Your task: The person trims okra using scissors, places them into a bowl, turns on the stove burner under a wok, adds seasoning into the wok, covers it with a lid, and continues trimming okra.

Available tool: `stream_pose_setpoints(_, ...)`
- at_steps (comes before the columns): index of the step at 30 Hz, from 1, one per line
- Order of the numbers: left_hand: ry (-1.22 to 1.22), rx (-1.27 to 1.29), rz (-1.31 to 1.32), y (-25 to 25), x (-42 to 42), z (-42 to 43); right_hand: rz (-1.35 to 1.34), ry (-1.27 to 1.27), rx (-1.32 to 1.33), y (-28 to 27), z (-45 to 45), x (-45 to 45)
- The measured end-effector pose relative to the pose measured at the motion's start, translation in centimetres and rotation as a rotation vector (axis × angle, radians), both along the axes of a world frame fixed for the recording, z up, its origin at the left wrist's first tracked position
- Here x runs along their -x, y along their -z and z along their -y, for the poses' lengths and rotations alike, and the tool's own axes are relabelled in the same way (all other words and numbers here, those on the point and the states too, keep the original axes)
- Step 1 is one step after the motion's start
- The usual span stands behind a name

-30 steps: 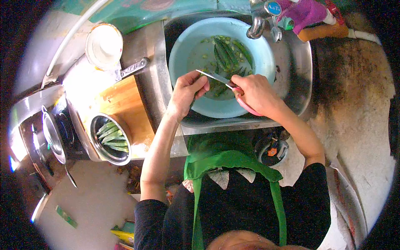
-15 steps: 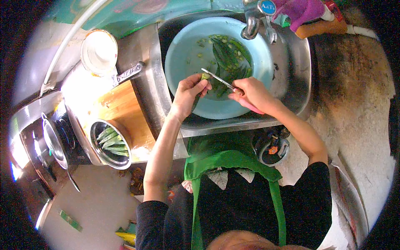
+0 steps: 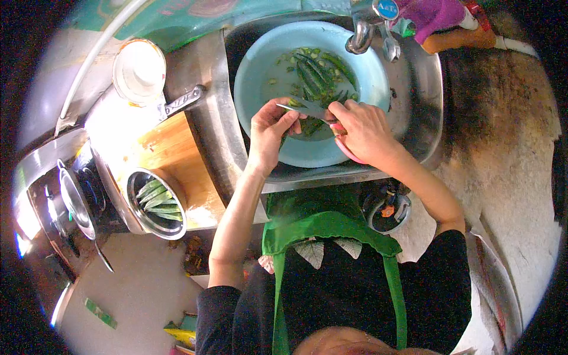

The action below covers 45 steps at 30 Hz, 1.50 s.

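My right hand (image 3: pixel 364 131) is closed on the pink-handled scissors (image 3: pixel 350 148), whose blades point left and stand apart. Close to the blade tips, my left hand (image 3: pixel 271 131) pinches a green okra pod, mostly hidden behind the fingers. Both hands are over the near part of a light blue basin (image 3: pixel 254 62), which sits in the metal sink. In its water float dark green okra pods (image 3: pixel 313 74) and several small pale green pieces.
A steel bowl (image 3: pixel 131 192) of okra stands at the left by a wooden board (image 3: pixel 180 145). A knife handle (image 3: pixel 188 99) and a white container (image 3: pixel 139 71) lie beyond it. The faucet (image 3: pixel 361 32) overhangs the basin's far right edge.
The scissors opened, closed to a narrow line, and now stand open again at the okra. The left hand keeps its pinch, with the okra end less visible than half a second ago.
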<state>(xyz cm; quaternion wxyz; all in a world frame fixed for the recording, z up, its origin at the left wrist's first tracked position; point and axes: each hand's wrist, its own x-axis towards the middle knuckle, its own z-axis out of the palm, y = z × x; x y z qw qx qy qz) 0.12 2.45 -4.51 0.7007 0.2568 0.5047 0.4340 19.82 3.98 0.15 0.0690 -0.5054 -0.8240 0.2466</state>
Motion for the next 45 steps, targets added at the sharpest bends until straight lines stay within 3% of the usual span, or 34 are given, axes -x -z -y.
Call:
stream_pose_setpoints(15,-0.070,0.001,-0.090,1.1,-0.6,0.5,-0.005,0.003,0.155,1.9,-0.1,-0.5)
stream_pose_setpoints(17,-0.030,-0.024,-0.152,1.3,-0.6,0.7,-0.082,0.065,0.277,2.8,-0.4,-1.1)
stream_pose_setpoints(19,-0.014,-0.059,-0.136,0.7,-0.6,0.4,-0.240,0.099,0.184,3.5,-1.1,-1.4)
stream_pose_setpoints(21,-0.005,-0.091,-0.122,-0.6,-0.5,0.5,-0.457,0.403,0.953,2.7,-2.0,-2.0)
stream_pose_setpoints(23,0.059,-0.120,-0.224,-2.6,-0.1,0.6,-0.443,0.405,0.922,3.8,-1.8,-2.2)
stream_pose_setpoints(25,0.113,-0.043,-0.373,-5.9,2.0,1.4,-0.323,0.310,0.727,5.1,-1.4,-3.0)
stream_pose_setpoints(28,-0.006,-0.092,-0.789,-12.0,7.9,4.2,-0.376,0.388,0.715,5.8,-0.6,-4.5)
stream_pose_setpoints(29,-0.095,0.009,-0.914,-15.1,8.8,4.7,-0.376,0.390,0.716,6.3,-0.2,-5.2)
stream_pose_setpoints(32,-0.072,-0.133,-1.217,-16.7,14.8,6.6,-0.280,0.421,0.660,6.4,0.3,-6.7)
stream_pose_setpoints(34,0.039,-0.144,-1.522,-15.2,16.9,7.2,-0.269,0.395,0.622,6.2,0.5,-7.0)
stream_pose_setpoints(35,0.088,-0.410,-1.704,-14.0,16.9,6.9,-0.257,0.370,0.583,6.2,0.5,-7.1)
stream_pose_setpoints(37,0.022,-0.457,-1.576,-13.8,12.2,5.2,-0.310,0.373,0.523,6.5,0.6,-6.8)
stream_pose_setpoints(39,0.006,-0.170,-1.074,-8.9,7.7,3.2,-0.359,0.377,0.466,7.3,0.8,-6.5)
stream_pose_setpoints(40,0.223,-0.164,-1.092,-7.7,4.3,1.1,-0.377,0.298,0.332,7.9,0.8,-6.4)
stream_pose_setpoints(41,0.390,-0.245,-1.136,-2.8,2.2,-0.5,-0.393,0.219,0.200,8.2,0.7,-6.2)
stream_pose_setpoints(42,0.442,-0.347,-1.210,2.3,0.0,-1.7,-0.330,0.312,0.381,5.8,0.4,-5.3)
stream_pose_setpoints(43,0.581,-0.219,-1.334,6.3,-2.0,-2.9,-0.303,0.324,0.383,5.6,0.5,-5.1)
stream_pose_setpoints(45,0.604,-0.203,-1.519,11.3,-4.2,-3.4,-0.236,0.272,0.307,5.5,0.7,-5.1)
